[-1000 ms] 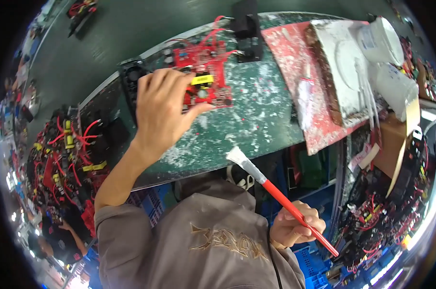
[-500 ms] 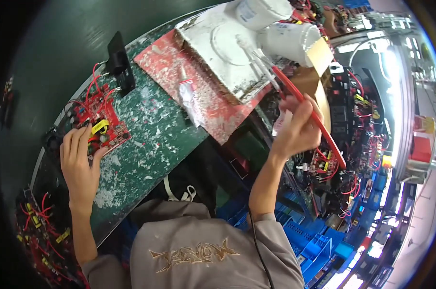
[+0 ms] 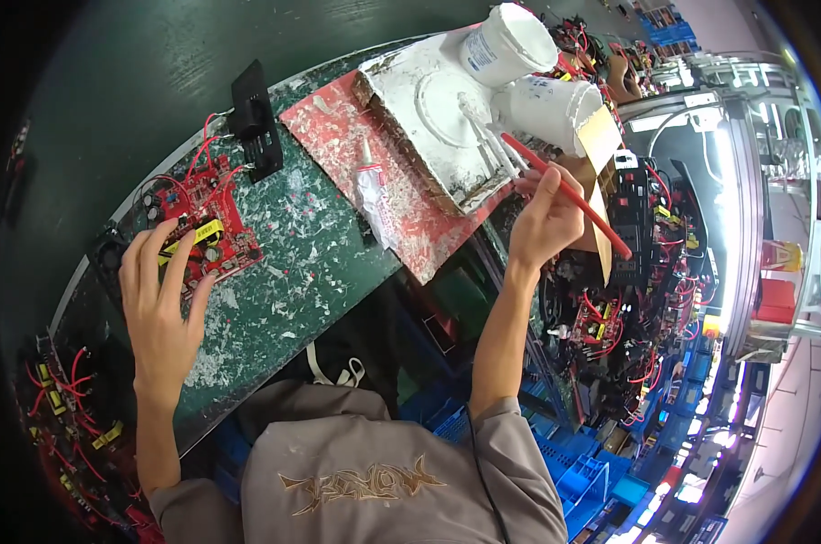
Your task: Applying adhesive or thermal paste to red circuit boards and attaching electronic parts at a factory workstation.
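Red-handled brush (image 3: 569,195) is being held in the right hand (image 3: 548,222), the handle pinched between thumb and fingers. Its long axis is running slantwise, from the far left over the near right corner of the white-coated tray (image 3: 433,172) to the butt end at the near right, past the hand. The left hand (image 3: 161,308) is hovering over or resting on the near left part of the red circuit board (image 3: 240,238), fingers parted and curved, gripping nothing visible.

The board is lying well to the left of the brush, beyond the left fingertips; the left hand is being recorded as nearer to it, the right hand as nearer to the tray.

Further out, red wires are linking the board to a black panel (image 3: 255,122) on its far side. A white tube (image 3: 374,199) is lying on the red sheet (image 3: 324,127), between board and tray. Two white tubs, one farther (image 3: 510,45) and one nearer (image 3: 542,107), are sitting by the tray's far right side.

The bristle end is blending into the white coating and pale sticks, so its contact with the tray is remaining undetermined. The left fingers are covering part of the board; fingertip contact is not being confirmed. Wired assemblies (image 3: 66,399) at the left are fading into the dark rim.
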Motion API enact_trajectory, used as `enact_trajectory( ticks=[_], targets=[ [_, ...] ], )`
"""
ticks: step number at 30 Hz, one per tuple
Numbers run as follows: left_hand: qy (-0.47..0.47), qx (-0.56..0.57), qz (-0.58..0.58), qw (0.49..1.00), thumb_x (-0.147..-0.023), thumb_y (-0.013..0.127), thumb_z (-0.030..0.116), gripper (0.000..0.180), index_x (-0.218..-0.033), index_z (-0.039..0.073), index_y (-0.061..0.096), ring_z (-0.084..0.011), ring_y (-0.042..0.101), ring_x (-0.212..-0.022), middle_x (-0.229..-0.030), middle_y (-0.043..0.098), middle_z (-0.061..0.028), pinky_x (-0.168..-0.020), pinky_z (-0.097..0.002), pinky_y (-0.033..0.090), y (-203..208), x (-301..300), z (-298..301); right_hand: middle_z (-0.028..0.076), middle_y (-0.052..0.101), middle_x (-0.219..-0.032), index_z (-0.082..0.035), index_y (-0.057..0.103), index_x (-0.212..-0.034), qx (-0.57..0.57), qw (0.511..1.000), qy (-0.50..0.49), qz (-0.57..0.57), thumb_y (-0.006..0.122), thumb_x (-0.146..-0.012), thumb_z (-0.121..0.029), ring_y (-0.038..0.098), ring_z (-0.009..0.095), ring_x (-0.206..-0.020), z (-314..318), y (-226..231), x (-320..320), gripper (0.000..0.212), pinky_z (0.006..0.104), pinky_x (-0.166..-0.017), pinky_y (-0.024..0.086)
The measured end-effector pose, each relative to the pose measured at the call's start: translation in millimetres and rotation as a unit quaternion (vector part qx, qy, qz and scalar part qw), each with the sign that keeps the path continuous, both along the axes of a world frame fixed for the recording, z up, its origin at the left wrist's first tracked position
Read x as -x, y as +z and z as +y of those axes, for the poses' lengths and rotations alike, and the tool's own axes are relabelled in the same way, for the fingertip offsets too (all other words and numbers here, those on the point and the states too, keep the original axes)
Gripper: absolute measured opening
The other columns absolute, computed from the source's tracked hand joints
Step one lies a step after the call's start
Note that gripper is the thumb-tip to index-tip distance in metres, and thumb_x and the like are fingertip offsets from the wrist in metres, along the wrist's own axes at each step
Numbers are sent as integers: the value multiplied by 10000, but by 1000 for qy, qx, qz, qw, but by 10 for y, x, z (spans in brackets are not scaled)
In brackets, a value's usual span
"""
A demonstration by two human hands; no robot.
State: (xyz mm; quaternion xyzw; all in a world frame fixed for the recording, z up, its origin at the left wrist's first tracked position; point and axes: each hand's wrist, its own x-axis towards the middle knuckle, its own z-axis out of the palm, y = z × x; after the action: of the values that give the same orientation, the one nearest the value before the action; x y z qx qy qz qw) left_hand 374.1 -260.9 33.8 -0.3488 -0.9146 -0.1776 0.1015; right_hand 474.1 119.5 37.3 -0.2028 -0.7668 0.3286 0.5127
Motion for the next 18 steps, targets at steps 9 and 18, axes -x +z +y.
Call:
enact_trajectory(
  ticks=[9, 18],
  targets=[
    [89, 9, 42, 995, -879, 609, 97, 489, -1352, 52, 492, -332, 320, -1385, -1453, 421, -126, -1132, -457, 223, -19, 6, -559, 135, 660, -716, 77, 574, -936, 114, 992, 2, -49, 515, -975, -102, 629, 154, -564, -222, 24, 118, 192, 254, -533, 516],
    [76, -112, -65, 989, -885, 619, 207, 539, -1385, 89, 458, -397, 196, -1426, -1514, 314, -150, -1147, -483, 170, -260, -27, -555, 208, 619, -1011, 43, 551, -1008, 303, 863, 385, 128, 444, -1012, -275, 612, 252, -690, -1157, 212, -642, 335, 282, -505, 501]
  ],
)
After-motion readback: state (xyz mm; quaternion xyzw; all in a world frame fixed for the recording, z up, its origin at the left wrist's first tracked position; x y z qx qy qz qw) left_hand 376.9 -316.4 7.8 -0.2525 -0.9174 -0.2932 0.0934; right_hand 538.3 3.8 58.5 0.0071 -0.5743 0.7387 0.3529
